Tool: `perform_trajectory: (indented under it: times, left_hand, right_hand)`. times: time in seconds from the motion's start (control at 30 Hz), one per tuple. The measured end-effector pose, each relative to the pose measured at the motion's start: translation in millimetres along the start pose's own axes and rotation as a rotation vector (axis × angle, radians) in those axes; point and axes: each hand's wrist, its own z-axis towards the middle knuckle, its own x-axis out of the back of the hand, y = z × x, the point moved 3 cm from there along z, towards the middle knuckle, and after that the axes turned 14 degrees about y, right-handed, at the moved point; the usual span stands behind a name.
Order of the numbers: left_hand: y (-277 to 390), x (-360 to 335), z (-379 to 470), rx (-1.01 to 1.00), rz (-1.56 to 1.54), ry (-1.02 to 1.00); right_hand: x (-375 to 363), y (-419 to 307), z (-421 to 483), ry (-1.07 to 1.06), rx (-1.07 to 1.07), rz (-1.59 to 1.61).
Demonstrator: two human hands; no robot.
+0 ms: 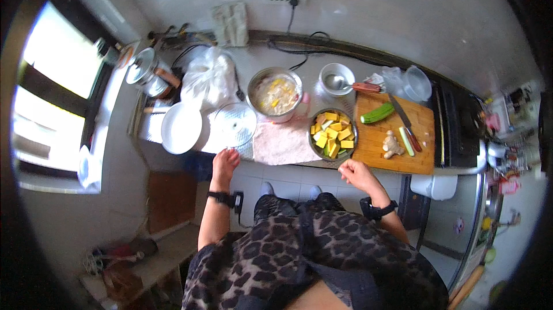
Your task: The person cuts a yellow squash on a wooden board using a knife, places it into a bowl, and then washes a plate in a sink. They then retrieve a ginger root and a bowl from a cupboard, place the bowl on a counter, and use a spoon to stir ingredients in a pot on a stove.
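My left hand (225, 164) is at the counter's front edge, just below a glass pot lid (236, 127), with no object visible in it. My right hand (357, 174) has its fingers curled, and nothing shows in it. Just above it a metal bowl (312, 146) holds yellow-orange pumpkin-like chunks (332, 135) with some green pieces. To its right, a wooden cutting board (371, 154) carries a cut green gourd (377, 113), ginger root (392, 145), a pale green strip (406, 141) and a knife (402, 113). A metal pot (252, 105) contains pale, cloudy food with yellow bits.
A pink cloth (283, 143) lies between lid and metal bowl. A white bowl (181, 128) and a plastic bag (209, 79) are at the left. Behind are a white bowl (328, 70) with a red-handled utensil (366, 87) and a plastic tub (417, 83). A black stove (458, 124) adjoins the board.
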Motion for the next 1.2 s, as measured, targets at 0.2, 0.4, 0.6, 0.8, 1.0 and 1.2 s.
perform_trajectory:
  times: [0.2,0.4,0.6,0.8,1.0,1.2]
  left_hand:
    - [-6,32,-24,0.068,0.228,-0.062]
    - [-18,76,-31,0.134,0.267,0.047]
    - [-35,81,-52,0.101,0.131,0.166]
    - [-76,78,-77,0.125,0.037,0.230]
    - [-105,60,-90,0.179,0.002,0.262]
    - [-117,51,-82,0.198,0.075,0.286]
  right_hand:
    - [44,-12,35,0.537,-0.062,0.277]
    - [73,-12,100,0.679,-0.156,0.636]
    - [77,15,170,0.477,-0.178,0.951]
    - [74,8,197,0.269,-0.171,1.044]
    - [81,-12,184,0.422,0.096,0.663]
    - [78,-51,153,0.606,0.747,-0.114]
